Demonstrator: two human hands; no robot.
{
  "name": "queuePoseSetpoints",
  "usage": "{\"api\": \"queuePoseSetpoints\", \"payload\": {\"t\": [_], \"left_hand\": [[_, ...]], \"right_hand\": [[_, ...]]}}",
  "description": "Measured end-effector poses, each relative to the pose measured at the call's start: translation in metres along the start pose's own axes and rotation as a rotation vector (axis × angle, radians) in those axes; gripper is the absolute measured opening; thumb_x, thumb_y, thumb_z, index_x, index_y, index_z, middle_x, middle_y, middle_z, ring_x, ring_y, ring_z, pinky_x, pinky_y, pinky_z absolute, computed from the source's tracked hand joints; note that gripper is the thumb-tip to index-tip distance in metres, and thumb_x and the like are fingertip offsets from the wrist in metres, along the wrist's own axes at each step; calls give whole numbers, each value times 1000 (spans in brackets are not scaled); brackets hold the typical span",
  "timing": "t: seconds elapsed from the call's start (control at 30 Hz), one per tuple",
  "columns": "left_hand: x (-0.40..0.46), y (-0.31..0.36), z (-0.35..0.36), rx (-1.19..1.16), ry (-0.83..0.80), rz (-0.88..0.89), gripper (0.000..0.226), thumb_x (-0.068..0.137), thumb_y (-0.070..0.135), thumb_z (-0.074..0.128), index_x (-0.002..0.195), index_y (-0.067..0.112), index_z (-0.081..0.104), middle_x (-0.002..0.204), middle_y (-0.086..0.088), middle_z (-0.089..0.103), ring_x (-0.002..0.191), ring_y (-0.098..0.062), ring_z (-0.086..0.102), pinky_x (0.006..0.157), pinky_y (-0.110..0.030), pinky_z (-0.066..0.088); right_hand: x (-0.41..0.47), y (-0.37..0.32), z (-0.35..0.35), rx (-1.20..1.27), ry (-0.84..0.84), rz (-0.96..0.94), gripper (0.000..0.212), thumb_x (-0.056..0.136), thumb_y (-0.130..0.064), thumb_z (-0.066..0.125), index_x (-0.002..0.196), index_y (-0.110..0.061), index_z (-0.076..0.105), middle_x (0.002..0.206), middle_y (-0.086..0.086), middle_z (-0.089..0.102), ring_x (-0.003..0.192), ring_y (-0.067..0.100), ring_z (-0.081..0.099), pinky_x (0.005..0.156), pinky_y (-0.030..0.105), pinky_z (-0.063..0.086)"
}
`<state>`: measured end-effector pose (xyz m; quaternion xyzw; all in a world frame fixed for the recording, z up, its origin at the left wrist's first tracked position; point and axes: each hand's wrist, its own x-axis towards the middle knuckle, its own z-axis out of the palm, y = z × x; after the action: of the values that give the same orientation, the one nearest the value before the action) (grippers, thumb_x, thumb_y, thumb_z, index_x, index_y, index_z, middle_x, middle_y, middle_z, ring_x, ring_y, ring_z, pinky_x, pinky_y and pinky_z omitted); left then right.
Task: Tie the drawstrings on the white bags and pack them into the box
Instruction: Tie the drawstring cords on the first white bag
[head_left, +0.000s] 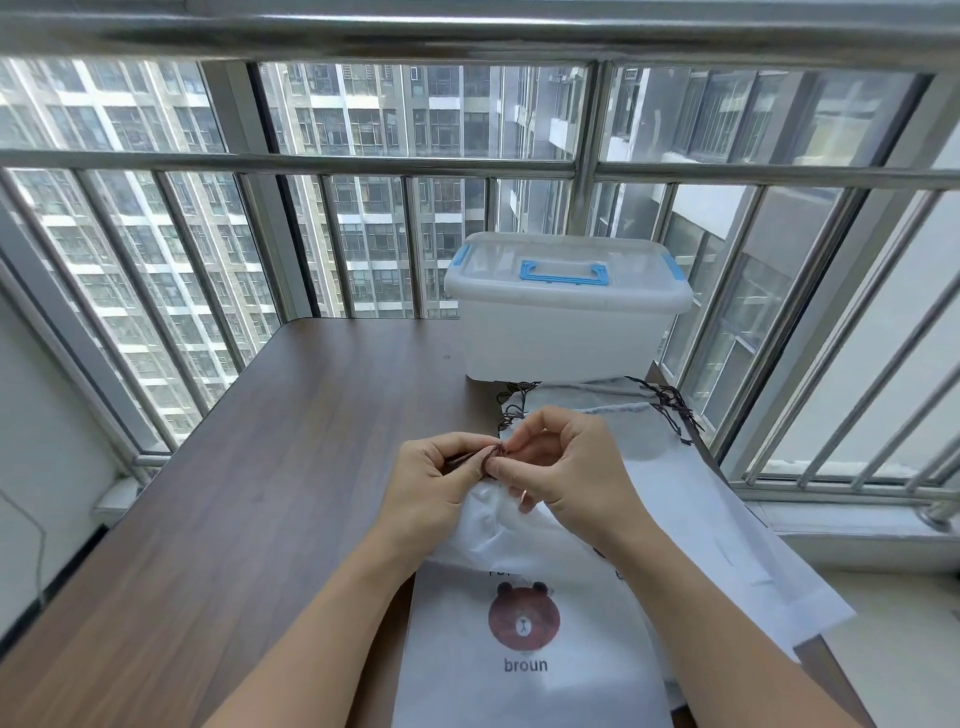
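Both hands, left and right, pinch the dark brown drawstring of a white bear-printed fabric bag on the brown wooden bench; the lidded translucent plastic box stands far right.

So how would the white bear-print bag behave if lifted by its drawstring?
Probably floppy: the white bag already creases and bunches under both hands. Likely light, since it lies flat and looks empty. It may slide easily on the smooth table.

White bag, front face: the word "broun" printed beneath a brown bear-head emblem. Lettering above the emblem is hidden by folded fabric.
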<state>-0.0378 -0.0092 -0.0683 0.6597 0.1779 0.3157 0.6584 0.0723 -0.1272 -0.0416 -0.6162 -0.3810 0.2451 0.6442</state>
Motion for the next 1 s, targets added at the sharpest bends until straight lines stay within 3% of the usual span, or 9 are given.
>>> {"api": "queuePoseSetpoints", "payload": {"t": [0.1,0.23,0.37,0.6,0.77,0.9,1.0], "left_hand": [[0,2,0,-2,-13,20,14,91,-3,64,93,4,76,87,-10,77,82,-14,72,74,-21,54],[0,1,-1,-38,-31,5,12,90,-3,64,93,0,75,87,-12,77,81,-15,71,74,-20,54],[-1,2,-1,-39,-50,17,11,86,-1,65,89,2,75,81,-8,77,75,-12,71,71,-18,54],[0,6,-4,26,-106,64,11,85,-3,67,86,2,76,80,-8,77,75,-13,71,72,-20,56],[-3,5,-4,64,-150,80,11,81,2,71,91,-1,76,85,-16,77,77,-16,73,73,-21,56],[-3,5,-2,112,-165,101,17,85,-8,69,87,6,77,77,-6,77,71,-11,72,68,-19,55],[-3,7,-1,157,-160,134,14,84,-9,69,89,3,77,74,-4,76,66,-6,69,64,-15,51]], "right_hand": [[2,3,-3,-45,36,2,27,73,-4,88,85,0,65,63,8,62,47,19,55,43,27,43],[4,10,-6,-134,-37,26,14,76,-20,88,77,-12,77,66,7,66,56,15,46,51,26,34],[6,11,-11,-113,-95,54,20,78,-10,85,65,-13,71,59,-1,62,52,8,48,52,20,36],[8,7,-22,-162,-232,20,20,82,-10,82,79,3,68,76,16,68,74,20,58,74,37,45],[10,13,-25,-213,-233,19,28,69,-32,83,72,-8,69,70,26,64,65,21,53,63,38,39],[11,12,-32,-284,-294,6,20,82,-13,81,74,-3,66,53,2,56,49,14,49,51,26,37],[11,13,-33,-321,-298,-26,19,84,-11,78,72,-10,64,53,-1,54,47,13,45,49,24,35]]}}
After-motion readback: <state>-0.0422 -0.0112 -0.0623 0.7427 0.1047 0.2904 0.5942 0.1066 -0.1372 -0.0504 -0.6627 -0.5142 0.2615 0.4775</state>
